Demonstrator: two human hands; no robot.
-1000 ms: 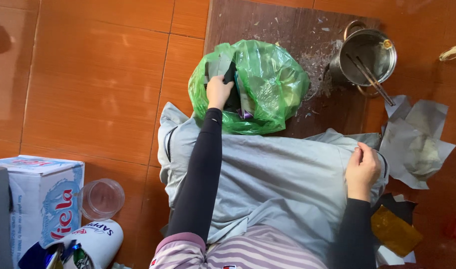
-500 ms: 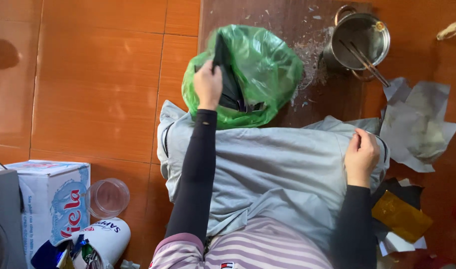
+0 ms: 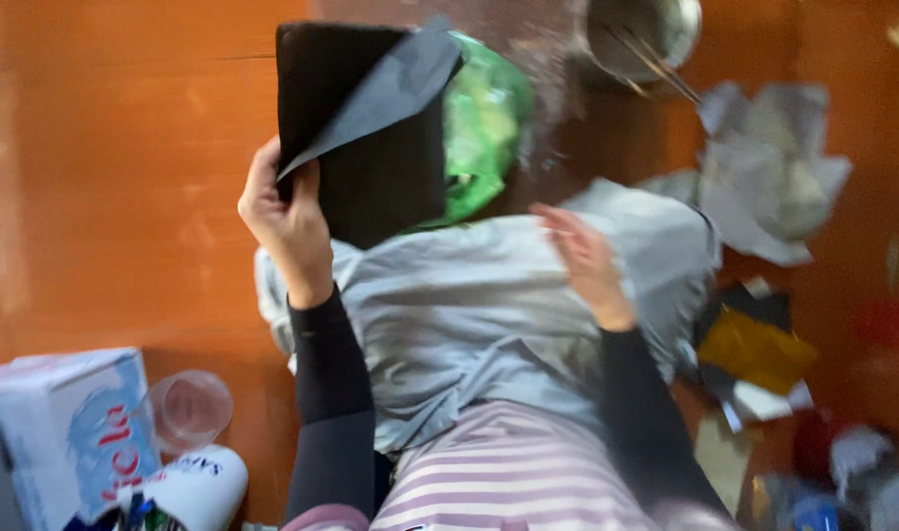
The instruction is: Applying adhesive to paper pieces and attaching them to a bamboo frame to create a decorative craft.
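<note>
My left hand grips the lower left corner of a flat black sheet-like item with a folded dark grey flap, lifted up in front of a green plastic bag on the floor. My right hand, blurred, hovers with fingers apart over the grey cloth spread across my lap and holds nothing. The bag is half hidden behind the black item.
A metal pot with utensils stands at the top. Crumpled grey paper lies to the right, a yellow packet below it. At lower left sit a cardboard box, a clear plastic cup and a white container.
My left hand has pulled the black item out of the green bag and raised it toward me. My right hand has left the cloth's right edge and moved toward the middle.
</note>
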